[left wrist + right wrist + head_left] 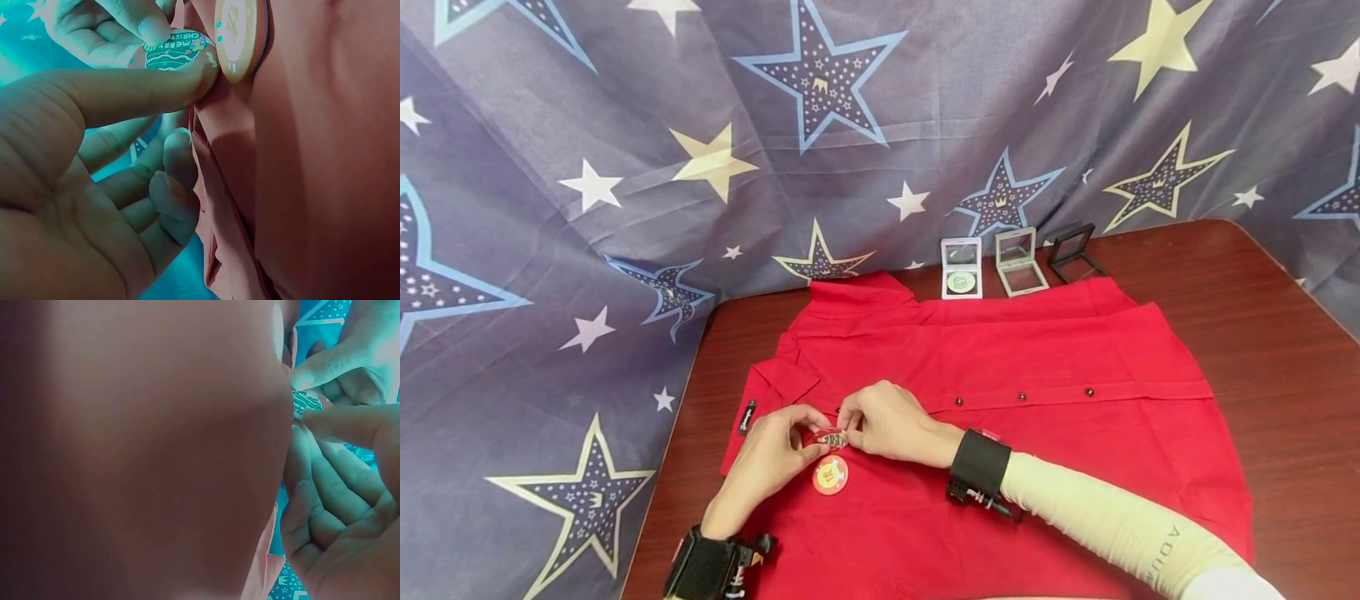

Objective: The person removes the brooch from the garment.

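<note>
A red shirt [1037,467] with dark buttons is laid out on the table. At its chest, my left hand [775,446] pinches one side of a round pin badge [172,59], thumb across its face. My right hand [887,425] pinches the badge's other side, and both hands hold it tilted against the cloth. "MERRY CHRIST" can be read on its green print in the left wrist view. Directly below the hands, a second round badge [831,475], orange-red with a yellow centre, sits on the shirt. The held badge's back and pin are hidden.
Along the back of the brown table [1292,333] stand a white case [962,283] with a round green item inside, a pale open case [1022,279] and a black open case [1075,254]. A star-patterned cloth [850,192] hangs behind.
</note>
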Demonstrator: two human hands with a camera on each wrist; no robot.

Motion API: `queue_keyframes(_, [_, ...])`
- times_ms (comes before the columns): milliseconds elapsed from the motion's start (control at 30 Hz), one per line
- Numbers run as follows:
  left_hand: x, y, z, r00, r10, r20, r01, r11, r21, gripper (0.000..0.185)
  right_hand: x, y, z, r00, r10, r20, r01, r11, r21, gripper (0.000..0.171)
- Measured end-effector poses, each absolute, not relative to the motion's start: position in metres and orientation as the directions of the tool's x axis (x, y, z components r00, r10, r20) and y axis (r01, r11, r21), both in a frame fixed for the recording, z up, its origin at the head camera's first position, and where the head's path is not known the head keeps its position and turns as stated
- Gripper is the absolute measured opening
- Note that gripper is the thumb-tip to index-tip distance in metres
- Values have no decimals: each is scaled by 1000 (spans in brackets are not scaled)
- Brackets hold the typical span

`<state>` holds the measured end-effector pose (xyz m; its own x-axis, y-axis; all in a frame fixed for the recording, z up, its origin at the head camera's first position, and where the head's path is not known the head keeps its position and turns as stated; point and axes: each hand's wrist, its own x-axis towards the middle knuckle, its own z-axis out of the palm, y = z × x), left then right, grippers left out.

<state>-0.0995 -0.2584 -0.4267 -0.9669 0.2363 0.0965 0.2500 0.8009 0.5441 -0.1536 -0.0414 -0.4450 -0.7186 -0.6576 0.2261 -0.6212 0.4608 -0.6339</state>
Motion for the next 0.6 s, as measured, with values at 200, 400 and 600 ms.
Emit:
queue_keyframes(200, [-99, -258, -427, -944, 298, 141, 327, 791, 517, 30, -151, -42, -443, -697, -672, 252, -666, 476, -575, 11])
queue_keyframes(400, [-99, -259, -427, -942, 307, 138, 334, 805, 490, 30, -150, -42, -443, -650, -697, 301, -731, 467, -497, 10])
queue_keyframes(600, [-99, -259, -427, -942, 310, 132, 334, 812, 478, 30, -149, -42, -445, -576, -729, 370, -810, 444, -384, 11])
